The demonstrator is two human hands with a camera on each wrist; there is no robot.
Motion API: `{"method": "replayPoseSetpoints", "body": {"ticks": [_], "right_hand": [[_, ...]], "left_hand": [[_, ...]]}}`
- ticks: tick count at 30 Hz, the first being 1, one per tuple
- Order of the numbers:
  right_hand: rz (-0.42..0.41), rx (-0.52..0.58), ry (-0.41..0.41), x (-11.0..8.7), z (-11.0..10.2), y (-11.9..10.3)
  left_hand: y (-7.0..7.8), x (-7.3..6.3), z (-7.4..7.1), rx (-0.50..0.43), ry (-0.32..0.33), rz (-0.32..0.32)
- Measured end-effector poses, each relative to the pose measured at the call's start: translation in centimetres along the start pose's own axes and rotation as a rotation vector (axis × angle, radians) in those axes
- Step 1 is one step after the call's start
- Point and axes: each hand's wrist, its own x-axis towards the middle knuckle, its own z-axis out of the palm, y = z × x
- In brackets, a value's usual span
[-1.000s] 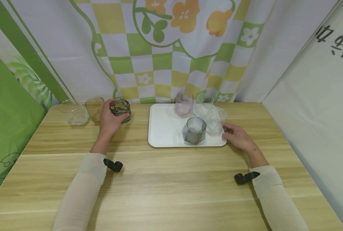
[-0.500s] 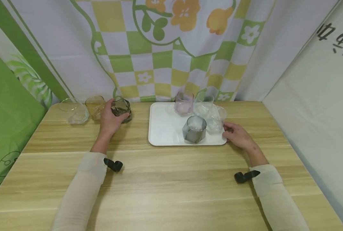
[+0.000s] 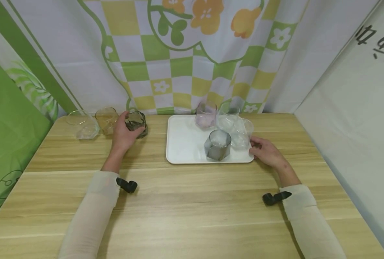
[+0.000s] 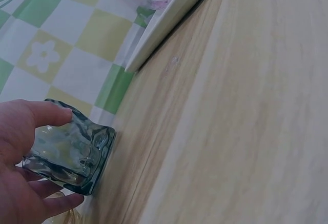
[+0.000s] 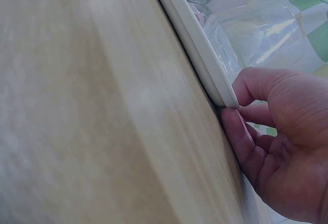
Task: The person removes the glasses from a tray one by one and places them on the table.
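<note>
My left hand (image 3: 122, 131) grips a dark smoky glass (image 3: 135, 124) at the table's back left, thumb on one side and fingers round the other. In the left wrist view this wavy-sided glass (image 4: 72, 149) stands right at the tabletop. My right hand (image 3: 267, 153) pinches the near right corner of a white tray (image 3: 182, 144) between thumb and fingers; the right wrist view shows the tray rim (image 5: 202, 55) at the fingertips. On the tray stand a grey faceted glass (image 3: 217, 145), a pinkish glass (image 3: 206, 115) and two clear glasses (image 3: 228, 117).
Left of my left hand stand an amber glass (image 3: 106, 120) and a clear glass (image 3: 87, 129). A checked, flowered curtain (image 3: 179, 72) hangs along the table's back edge. The wooden table (image 3: 195, 208) runs on toward me, with a white panel (image 3: 357, 108) at the right.
The smoky glass in my left hand has gone from slightly tilted to more upright, shifting a touch to the right. My right hand and the tray stay in place.
</note>
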Motion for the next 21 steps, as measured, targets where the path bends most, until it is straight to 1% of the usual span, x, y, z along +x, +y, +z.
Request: {"method": "replayPoseSetpoints", "body": {"ticks": [6, 12, 17, 21], "right_hand": [[0.005, -0.003, -0.002, 0.0, -0.1, 0.0], [0.004, -0.002, -0.003, 0.0, 0.0, 0.0], [0.001, -0.002, 0.0, 0.0, 0.0, 0.0], [-0.007, 0.008, -0.004, -0.1, 0.0, -0.2]], "left_hand": [[0.0, -0.1, 0.3, -0.003, 0.034, 0.036], [0.5, -0.4, 0.4, -0.012, 0.076, 0.072], [1.2, -0.6, 0.4, -0.017, 0.096, 0.132], [2.0, -0.9, 0.4, -0.021, 0.129, 0.194]]}}
